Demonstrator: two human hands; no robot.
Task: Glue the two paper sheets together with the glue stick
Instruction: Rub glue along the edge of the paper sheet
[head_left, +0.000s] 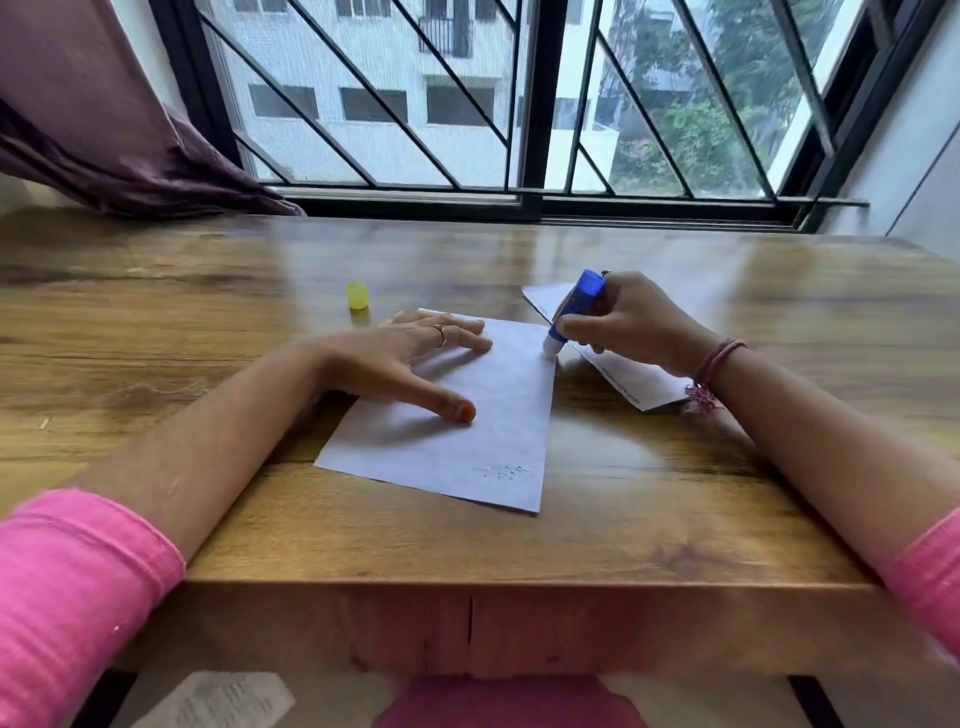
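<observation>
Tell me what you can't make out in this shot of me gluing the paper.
- Head view: much of the second sheet is hidden under the right hand and the glue stick.
- Its printed text is too small to read.
- The grey smudge on the near sheet is too blurred to identify.
- The left hand covers that sheet's far-left corner.
- Paper under the table is cut off at the bottom edge.

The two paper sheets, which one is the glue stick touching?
The larger sheet under the left hand; the glue stick meets its far right edge.
</observation>
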